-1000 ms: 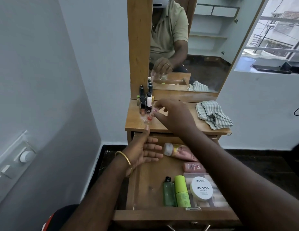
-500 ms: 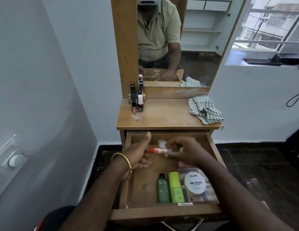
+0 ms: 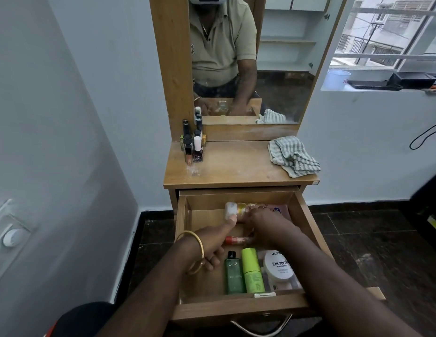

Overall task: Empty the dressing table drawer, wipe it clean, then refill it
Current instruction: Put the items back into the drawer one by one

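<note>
Nearest the camera, the drawer [image 3: 236, 308] is pulled fully out w/ its metal handle [image 3: 260, 328] at the bottom edge. Along its front-right sit a dark green bottle [image 3: 234, 273], a lime green bottle [image 3: 253, 271] beside it, and a white nail polish remover tub [image 3: 277, 265], all lying or standing close together. Just behind them a small red-capped tube [image 3: 236, 240] lies on its side on the drawer floor, btwn both hands. Left hand [image 3: 212, 242], w/ a gold bangle [image 3: 195, 254] at the wrist, has fingers curled under and thumb stretched fwd, tip touching the white cap of a lotion bottle [image 3: 238, 209] at the back; can't tell if the curled fingers hold anything. Right hand [image 3: 268, 227] is arched over the tube's right end, fingertips pinching it. The tube looks light, rigid, smooth plastic, prob. prone to rolling, so best taken across the middle of the barrel, not by the cap. Further back, on the tabletop [image 3: 236, 166], nail polish bottles [image 3: 193, 147] cluster at the left: small glass, fragile, top-heavy, take by the body. A striped cloth [image 3: 293, 156], soft and limp, lies crumpled at right. Refill looks partway done. Behind, the mirror [image 3: 273, 57].
</note>
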Demonstrator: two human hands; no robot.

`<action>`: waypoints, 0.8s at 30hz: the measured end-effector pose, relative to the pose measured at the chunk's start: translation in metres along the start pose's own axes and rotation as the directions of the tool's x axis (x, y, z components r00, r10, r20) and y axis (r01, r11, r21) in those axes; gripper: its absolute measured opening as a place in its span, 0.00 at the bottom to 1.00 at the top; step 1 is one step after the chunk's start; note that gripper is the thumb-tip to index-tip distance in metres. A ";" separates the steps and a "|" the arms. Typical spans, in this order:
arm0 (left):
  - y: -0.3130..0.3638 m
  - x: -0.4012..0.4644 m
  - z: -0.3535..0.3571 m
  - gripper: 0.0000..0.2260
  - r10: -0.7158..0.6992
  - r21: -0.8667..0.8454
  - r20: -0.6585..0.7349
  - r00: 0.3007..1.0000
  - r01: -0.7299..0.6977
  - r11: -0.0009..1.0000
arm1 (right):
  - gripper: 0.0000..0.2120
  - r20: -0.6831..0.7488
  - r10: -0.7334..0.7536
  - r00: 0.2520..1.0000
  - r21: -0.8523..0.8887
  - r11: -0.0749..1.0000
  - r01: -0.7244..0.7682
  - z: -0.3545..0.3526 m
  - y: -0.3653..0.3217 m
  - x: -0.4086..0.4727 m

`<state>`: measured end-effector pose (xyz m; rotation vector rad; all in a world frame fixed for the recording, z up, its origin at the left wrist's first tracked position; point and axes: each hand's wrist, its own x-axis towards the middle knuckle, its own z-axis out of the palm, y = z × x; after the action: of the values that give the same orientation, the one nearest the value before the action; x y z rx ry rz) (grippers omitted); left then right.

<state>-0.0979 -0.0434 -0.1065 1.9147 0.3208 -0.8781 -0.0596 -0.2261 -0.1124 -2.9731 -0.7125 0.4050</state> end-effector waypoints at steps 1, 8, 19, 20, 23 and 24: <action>0.000 -0.001 0.001 0.39 0.003 0.003 0.003 1.000 -0.003 1.000 | 0.11 0.005 0.010 1.000 0.003 1.000 -0.010 0.000 0.001 0.000; 0.005 -0.008 0.001 0.40 0.010 0.023 0.015 1.000 -0.010 1.000 | 0.12 0.001 0.003 1.000 0.071 0.997 -0.003 -0.002 0.003 -0.002; 0.012 -0.028 -0.043 0.25 0.329 -0.114 -0.084 0.940 -0.338 0.934 | 0.09 -0.497 0.075 0.865 0.261 0.963 0.067 -0.019 -0.011 -0.003; 0.012 -0.030 -0.049 0.24 0.357 -0.160 -0.118 0.927 -0.372 0.914 | 0.10 -0.547 0.069 0.834 0.264 0.960 0.093 -0.025 -0.016 0.001; 0.013 -0.034 -0.067 0.23 0.419 -0.278 -0.248 0.874 -0.478 0.833 | 0.16 -0.649 0.040 0.759 0.231 0.962 0.147 -0.051 -0.033 0.018; 0.013 -0.035 -0.071 0.22 0.437 -0.296 -0.295 0.849 -0.517 0.804 | 0.19 -0.668 0.041 0.743 0.228 0.962 0.152 -0.062 -0.039 0.024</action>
<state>-0.0844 0.0165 -0.0540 1.6256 0.0992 -0.2455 -0.0395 -0.1797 -0.0541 -2.5311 -0.5853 -0.5262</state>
